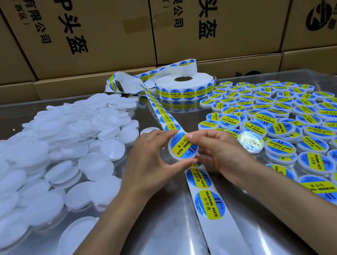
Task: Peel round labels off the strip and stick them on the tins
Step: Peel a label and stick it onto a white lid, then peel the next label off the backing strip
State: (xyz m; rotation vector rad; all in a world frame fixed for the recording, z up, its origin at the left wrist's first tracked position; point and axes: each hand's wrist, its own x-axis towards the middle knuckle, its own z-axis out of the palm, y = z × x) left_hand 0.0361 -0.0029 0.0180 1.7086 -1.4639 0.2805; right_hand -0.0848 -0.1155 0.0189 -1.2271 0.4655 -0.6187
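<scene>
A round white tin point(183, 148) with a blue and yellow label on its top is held between both hands above the strip. My left hand point(151, 162) grips its left and lower rim. My right hand point(215, 148) pinches its right edge, fingertips on the label. The white backing strip point(205, 190) runs from the label roll point(185, 86) down the table toward me, with round labels on it. A heap of unlabelled white tins point(42, 160) lies on the left. Several labelled tins point(308, 127) cover the right side.
The table point(163, 238) is shiny metal. One tin point(250, 142) near my right hand shows a silvery face. Loose strip point(125, 81) loops behind the roll. Stacked cardboard boxes point(90, 29) wall off the far side.
</scene>
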